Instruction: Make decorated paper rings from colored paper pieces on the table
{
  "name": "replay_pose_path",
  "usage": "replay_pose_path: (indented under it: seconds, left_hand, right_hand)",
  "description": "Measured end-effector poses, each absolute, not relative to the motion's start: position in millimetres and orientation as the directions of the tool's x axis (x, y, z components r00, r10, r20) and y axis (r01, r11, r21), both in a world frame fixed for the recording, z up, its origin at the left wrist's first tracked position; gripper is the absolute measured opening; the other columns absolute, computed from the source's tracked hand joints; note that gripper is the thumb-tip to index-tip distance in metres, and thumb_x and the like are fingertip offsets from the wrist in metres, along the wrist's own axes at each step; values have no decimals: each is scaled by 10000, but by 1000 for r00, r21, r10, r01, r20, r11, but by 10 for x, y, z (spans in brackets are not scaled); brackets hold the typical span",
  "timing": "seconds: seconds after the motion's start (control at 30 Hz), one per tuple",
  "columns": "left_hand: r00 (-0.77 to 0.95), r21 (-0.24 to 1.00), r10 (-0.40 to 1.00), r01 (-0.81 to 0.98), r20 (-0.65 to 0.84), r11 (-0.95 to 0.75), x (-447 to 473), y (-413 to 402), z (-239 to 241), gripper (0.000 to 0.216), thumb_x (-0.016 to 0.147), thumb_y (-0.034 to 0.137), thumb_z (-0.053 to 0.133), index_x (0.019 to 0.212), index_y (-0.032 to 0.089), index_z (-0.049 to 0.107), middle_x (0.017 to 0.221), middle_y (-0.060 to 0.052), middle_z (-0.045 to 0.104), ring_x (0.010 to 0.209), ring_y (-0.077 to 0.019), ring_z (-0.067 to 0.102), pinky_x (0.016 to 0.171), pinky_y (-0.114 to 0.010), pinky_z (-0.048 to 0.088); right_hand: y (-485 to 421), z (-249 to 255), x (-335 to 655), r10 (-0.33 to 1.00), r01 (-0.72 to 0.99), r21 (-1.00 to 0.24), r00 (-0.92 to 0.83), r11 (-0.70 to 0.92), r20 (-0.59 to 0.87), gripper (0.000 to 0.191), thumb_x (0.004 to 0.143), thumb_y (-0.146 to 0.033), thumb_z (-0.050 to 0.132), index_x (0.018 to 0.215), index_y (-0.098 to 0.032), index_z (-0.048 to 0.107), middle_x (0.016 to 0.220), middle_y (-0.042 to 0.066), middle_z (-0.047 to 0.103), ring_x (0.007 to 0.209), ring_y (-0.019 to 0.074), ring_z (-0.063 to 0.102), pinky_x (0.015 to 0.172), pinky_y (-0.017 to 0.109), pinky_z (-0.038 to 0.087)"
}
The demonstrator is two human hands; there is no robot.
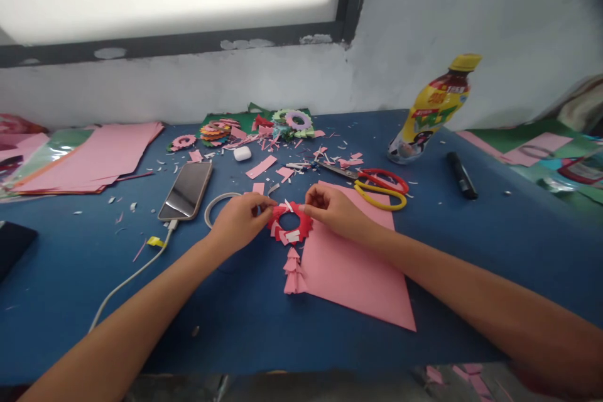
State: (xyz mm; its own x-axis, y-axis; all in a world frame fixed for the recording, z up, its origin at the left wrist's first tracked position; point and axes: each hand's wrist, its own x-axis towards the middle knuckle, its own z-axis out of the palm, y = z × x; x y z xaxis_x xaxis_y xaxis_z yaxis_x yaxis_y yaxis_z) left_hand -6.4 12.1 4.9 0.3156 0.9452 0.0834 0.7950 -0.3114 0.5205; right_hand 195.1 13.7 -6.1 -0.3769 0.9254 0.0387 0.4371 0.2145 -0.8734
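Note:
A red paper ring (307,226) with a jagged outer edge and pale strips on it is between my hands, just above or on the blue table. My left hand (242,220) pinches its left upper edge between thumb and fingers. On the opposite side, my right hand (332,210) pinches the upper right edge, fingers curled. Below the ring lies a small pink folded paper tree (294,273). A pink sheet (358,270) rests under my right forearm. Beyond that hand lie scissors (384,191) with one red and one yellow handle loop.
A phone (187,191) with a white cable (132,279) lies left. Behind are an earbud case (242,153), paper scraps (261,167) and stacked paper rings (219,132). Pink sheets (101,154) are piled far left. A drink bottle (431,110) and black marker (461,176) are right.

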Motion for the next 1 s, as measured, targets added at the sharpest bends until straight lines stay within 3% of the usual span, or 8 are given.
replay_pose_path:
  seconds: [0.1,0.23,0.37,0.5,0.63,0.73,0.9,1.0]
  left_hand:
    - [286,382,954,874,93,-300,-105,136,88,281,796,342,452,899,199,671,884,-27,662,672,-148,553,610,-250,389]
    - [248,290,966,921,77,-259,-204,168,165,333,829,375,391,911,196,659,962,-43,651,789,-183,585,675,-266,413]
    - [196,203,980,961,-28,-186,-353,240,233,403,842,418,347,899,179,667,1006,-71,653,891,-222,586,706,-279,422]
    - [180,204,981,966,-74,-162,-473,274,274,409,829,457,366,885,192,672,997,-74,662,900,-245,591,707,-295,430]
    - [257,250,960,943,-116,-222,-532,244,303,501,775,557,430,1039,175,618,1076,-106,618,1001,-275,548,837,-347,418]
    - [250,209,962,952,-109,-224,-553,229,275,630,705,590,516,1155,151,540,1185,-146,535,1084,-306,490,907,-399,385]
    - [252,172,961,958,-112,-231,-564,251,228,580,733,513,533,1171,132,518,1205,-156,510,1093,-315,484,921,-429,381]
    - [356,272,934,903,-36,-333,-578,207,337,423,799,457,490,1101,169,565,1153,-107,559,1052,-272,520,908,-388,404]
  right_hand:
    - [265,-66,1938,854,529,-689,-442,495,274,189,766,-318,567,900,-186,571,893,35,582,767,140,527,673,253,381]
    - [549,-67,1871,706,550,-521,-691,653,157,186,716,-246,634,897,-211,656,939,45,601,835,174,549,721,270,375]
    - [659,-42,1797,684,542,-542,-724,643,88,103,704,-140,612,717,-211,686,811,16,643,751,149,577,691,246,390]
    - [602,11,1815,744,572,-564,-657,595,119,151,760,-135,543,741,-199,679,822,17,668,757,141,592,703,243,414]
    - [667,186,2022,836,630,-571,-506,527,214,155,781,-169,522,819,-190,670,848,35,676,785,162,599,720,276,425]
    - [769,387,2270,908,694,-585,-315,420,278,154,784,-228,535,848,-199,671,860,41,675,772,179,607,702,301,437]
    - [868,532,2560,927,748,-551,-331,370,174,120,742,-200,576,810,-204,675,836,52,675,780,197,611,703,321,456]
    - [900,491,2622,910,761,-526,-410,379,62,150,724,-164,574,829,-206,672,811,46,674,753,190,610,667,309,463]
